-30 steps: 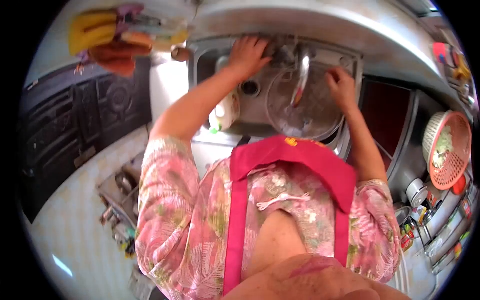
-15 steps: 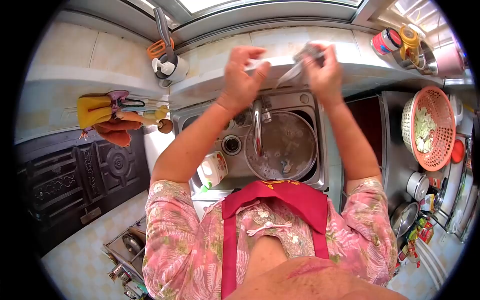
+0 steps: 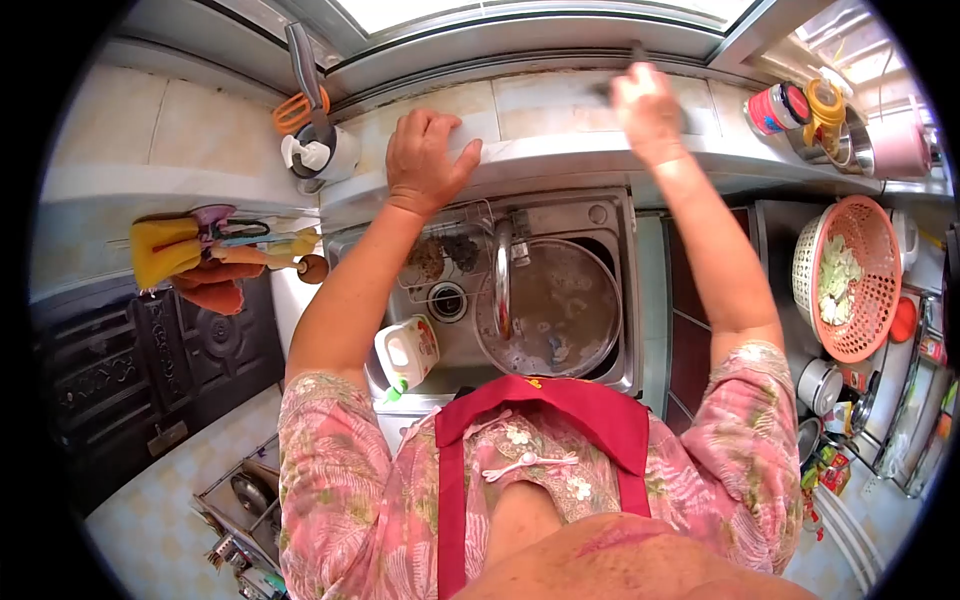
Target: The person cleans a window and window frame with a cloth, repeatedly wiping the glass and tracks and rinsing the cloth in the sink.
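Note:
My left hand (image 3: 428, 160) rests on the tiled window ledge (image 3: 555, 105), fingers laid over its edge and the thumb spread away. Farther right, my right hand (image 3: 648, 110) is on the ledge close to the window frame, closed and smeared by motion. A greyish cloth shows only as a blur around its fingers, mostly hidden by the hand. Below both hands is the steel sink (image 3: 628, 300), holding a round basin (image 3: 560, 305) of murky water with a small pale item in it. The curved tap (image 3: 502, 280) reaches over the basin.
A white bottle (image 3: 408, 352) with a green cap lies by the sink's left side. At the ledge's left stands a utensil holder (image 3: 325, 158); a red-labelled jar (image 3: 775, 108) is at the right. An orange colander (image 3: 860, 280) holds chopped pale vegetable. Gloves (image 3: 170, 250) hang left.
My hands have drawn apart. The left moved left and down onto the ledge; the right went up toward the window frame with the greyish cloth.

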`<state>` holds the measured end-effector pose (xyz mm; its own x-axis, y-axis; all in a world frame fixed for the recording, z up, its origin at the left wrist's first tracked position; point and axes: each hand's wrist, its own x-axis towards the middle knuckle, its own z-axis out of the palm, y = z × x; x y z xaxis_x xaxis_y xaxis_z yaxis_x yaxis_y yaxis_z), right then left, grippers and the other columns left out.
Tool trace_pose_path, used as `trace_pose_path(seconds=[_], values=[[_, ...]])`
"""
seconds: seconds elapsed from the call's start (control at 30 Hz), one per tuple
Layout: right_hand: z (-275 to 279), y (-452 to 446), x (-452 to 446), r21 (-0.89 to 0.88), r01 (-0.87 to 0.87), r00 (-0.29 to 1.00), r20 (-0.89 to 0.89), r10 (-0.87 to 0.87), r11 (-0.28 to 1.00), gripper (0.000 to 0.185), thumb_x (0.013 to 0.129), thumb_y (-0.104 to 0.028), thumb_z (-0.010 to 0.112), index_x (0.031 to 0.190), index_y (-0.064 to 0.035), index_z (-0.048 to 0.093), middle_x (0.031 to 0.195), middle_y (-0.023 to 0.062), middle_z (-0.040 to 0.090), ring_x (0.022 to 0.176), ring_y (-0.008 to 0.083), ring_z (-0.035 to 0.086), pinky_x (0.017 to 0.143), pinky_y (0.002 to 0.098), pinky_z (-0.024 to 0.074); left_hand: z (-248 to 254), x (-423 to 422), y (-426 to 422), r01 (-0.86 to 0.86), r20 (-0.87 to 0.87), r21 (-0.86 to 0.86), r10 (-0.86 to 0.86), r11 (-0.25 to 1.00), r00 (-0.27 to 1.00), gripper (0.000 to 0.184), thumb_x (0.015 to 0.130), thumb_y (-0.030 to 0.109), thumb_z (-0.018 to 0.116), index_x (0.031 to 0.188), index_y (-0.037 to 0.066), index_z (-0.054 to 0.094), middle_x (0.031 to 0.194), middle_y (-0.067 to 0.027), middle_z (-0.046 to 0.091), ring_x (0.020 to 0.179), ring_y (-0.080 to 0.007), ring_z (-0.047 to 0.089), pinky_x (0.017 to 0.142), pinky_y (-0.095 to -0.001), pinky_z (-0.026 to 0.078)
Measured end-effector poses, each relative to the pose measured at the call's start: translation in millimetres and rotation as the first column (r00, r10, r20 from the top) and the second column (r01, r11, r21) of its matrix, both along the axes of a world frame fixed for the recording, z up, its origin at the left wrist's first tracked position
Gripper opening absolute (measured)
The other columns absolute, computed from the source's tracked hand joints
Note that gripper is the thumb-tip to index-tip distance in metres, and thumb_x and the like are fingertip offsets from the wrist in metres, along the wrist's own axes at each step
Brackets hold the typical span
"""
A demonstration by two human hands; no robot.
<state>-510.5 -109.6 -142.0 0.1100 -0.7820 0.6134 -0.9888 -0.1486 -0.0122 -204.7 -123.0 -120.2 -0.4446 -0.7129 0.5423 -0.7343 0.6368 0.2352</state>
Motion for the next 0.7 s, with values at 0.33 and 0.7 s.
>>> trace_pose_path(seconds=[0.33, 0.7], values=[[4.8, -24.7, 2.5, 0.242, -0.175, 0.965, 0.233, 0.118, 0.955, 0.009, 0.079, -0.008, 0.054, 0.086, -0.0014, 0.054, 0.086, 0.0199, 0.059, 0.089, 0.0369, 0.059, 0.078, 0.0451, 0.0476, 1.8, 3.9, 4.7, 0.007, 0.008, 0.024, -0.007, 1.000, 1.000, 0.034, 0.069, 0.035, 0.070, 0.091, 0.010, 0.063, 0.091, -0.0076, 0.054, 0.087, -0.0279, 0.053, 0.075, -0.0390, 0.046], [22.8, -12.0, -26.6, 0.351, 0.048, 0.960, 0.243, -0.141, 0.935, 0.012, 0.079, -0.009, 0.054, 0.086, -0.0035, 0.061, 0.092, 0.0200, 0.061, 0.087, 0.0371, 0.060, 0.079, 0.0449, 0.0486, -2.4, 1.4, 5.0, -0.004, 0.033, 0.024, 0.003, 1.000, 0.999, 0.040, 0.066, 0.043, 0.070, 0.090, 0.011, 0.063, 0.093, -0.0050, 0.053, 0.091, -0.0249, 0.051, 0.075, -0.0376, 0.043]])
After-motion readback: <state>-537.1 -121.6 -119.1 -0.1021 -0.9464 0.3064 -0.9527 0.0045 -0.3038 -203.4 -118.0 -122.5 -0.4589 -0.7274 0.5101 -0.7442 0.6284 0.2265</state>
